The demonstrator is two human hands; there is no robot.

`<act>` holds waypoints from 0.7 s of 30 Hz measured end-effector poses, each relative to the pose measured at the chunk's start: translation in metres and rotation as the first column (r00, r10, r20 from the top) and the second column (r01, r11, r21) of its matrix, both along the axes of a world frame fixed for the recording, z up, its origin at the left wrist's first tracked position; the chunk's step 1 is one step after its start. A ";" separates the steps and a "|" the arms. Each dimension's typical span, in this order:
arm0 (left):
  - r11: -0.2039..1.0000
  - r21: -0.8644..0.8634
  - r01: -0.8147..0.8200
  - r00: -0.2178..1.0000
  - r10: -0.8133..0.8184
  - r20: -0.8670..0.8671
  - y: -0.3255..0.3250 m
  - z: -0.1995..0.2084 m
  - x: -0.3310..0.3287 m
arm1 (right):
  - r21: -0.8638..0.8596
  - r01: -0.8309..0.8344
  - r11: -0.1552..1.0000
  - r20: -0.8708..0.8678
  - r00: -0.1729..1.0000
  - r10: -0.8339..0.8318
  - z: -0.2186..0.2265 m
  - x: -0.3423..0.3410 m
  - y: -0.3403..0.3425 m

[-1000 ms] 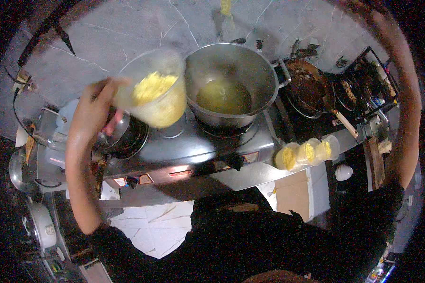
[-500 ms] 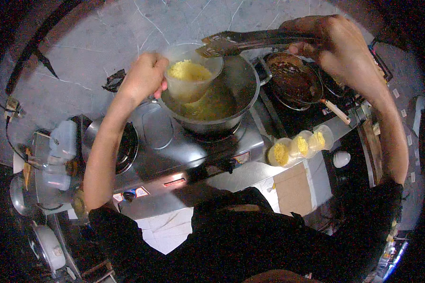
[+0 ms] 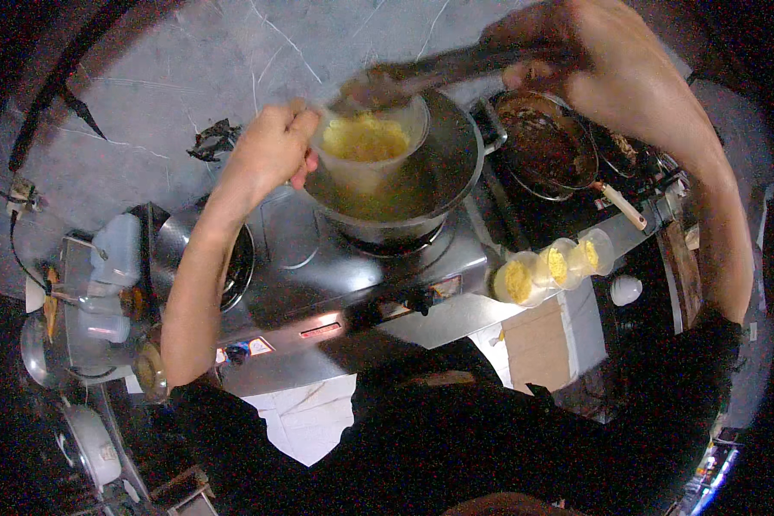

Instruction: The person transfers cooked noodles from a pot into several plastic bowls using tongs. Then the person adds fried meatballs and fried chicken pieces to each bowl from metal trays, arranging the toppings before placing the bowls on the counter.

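My left hand grips the rim of a translucent plastic cup partly filled with crumbly-looking yellow food. The cup hangs over the left part of a large metal pot, hiding much of what is inside. From the right, my right hand holds a pair of tongs, their tips above the cup's mouth. The tongs are blurred, so whether the tips are together or hold food cannot be made out.
The pot stands on a steel gas stove. To its right are a strainer with a light handle and three cups of yellow food in a row. A dark round pan is at left, near clear plastic containers.
The cup has moved slightly right and down in the picture with my left hand. The tongs' tips have come lower and left, over its mouth.
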State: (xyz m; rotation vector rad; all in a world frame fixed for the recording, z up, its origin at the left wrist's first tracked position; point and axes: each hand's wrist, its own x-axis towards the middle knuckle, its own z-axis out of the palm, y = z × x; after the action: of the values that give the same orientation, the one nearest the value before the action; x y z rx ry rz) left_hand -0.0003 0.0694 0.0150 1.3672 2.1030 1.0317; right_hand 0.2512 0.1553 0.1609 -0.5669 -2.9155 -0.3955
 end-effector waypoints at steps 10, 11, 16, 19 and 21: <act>0.957 0.120 -0.265 0.963 0.269 -0.017 -0.031 0.026 -0.038 | -0.205 0.270 0.941 -0.016 0.960 -0.279 -0.017 -0.011 0.052; 0.956 0.147 -0.253 0.967 0.251 0.036 -0.038 0.029 -0.046 | -0.195 0.323 0.926 0.069 0.946 -0.316 -0.024 -0.009 0.066; 0.880 0.022 -0.475 0.869 0.473 -0.143 -0.106 0.053 -0.054 | -0.019 0.179 0.984 0.291 0.942 -0.165 -0.112 -0.045 0.114; 0.864 0.129 -0.487 0.706 0.477 -0.524 -0.169 0.024 -0.076 | -0.117 0.089 0.989 0.365 0.930 -0.041 -0.150 -0.077 0.148; 0.839 0.217 -0.499 0.756 0.544 -0.365 -0.196 0.008 -0.061 | -0.127 0.063 0.990 0.378 0.926 -0.011 -0.171 -0.105 0.155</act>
State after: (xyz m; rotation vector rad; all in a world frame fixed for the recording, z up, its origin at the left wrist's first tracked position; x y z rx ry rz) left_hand -0.0617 -0.1265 0.0227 1.1316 2.9057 1.1452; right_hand 0.1457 0.3100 -0.0102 -0.6269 -3.3270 -0.3434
